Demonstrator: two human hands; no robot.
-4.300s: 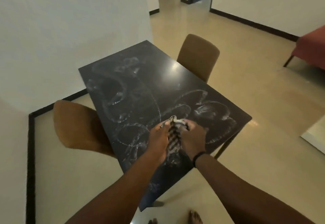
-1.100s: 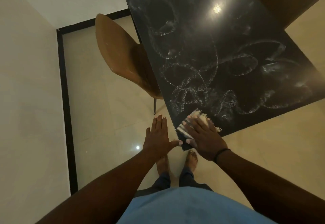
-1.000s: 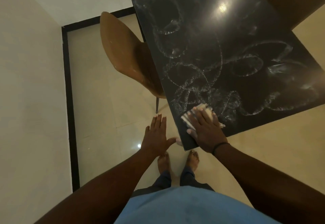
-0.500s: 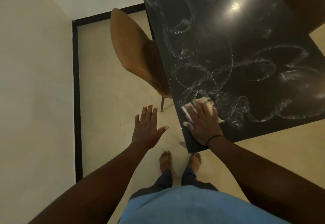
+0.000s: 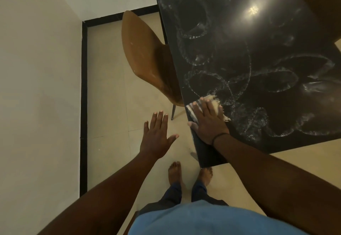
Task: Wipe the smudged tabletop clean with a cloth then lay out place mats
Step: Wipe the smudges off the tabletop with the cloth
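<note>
Worktop (image 5: 276, 53) noted: dark, glossy, rectangular, long axis running away from me up-frame, chalky looped smudges over most of it. I judge the wipe must travel forward and rightward from the near-left edge, where the cloth (image 5: 214, 101) lies. Cloth is striped, fringed, folded flat. My right hand (image 5: 207, 122) presses it, fingers (image 5: 203, 106) straight and spread; it is the nearer hand. My left hand (image 5: 157, 136) hangs off the edge over the floor, fingers extended, holding nothing. Place mats not visible.

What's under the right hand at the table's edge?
A striped, fringed cloth lies flat under the right hand on the dark tabletop. Its middle, and any smudges beneath it, are covered.
</note>
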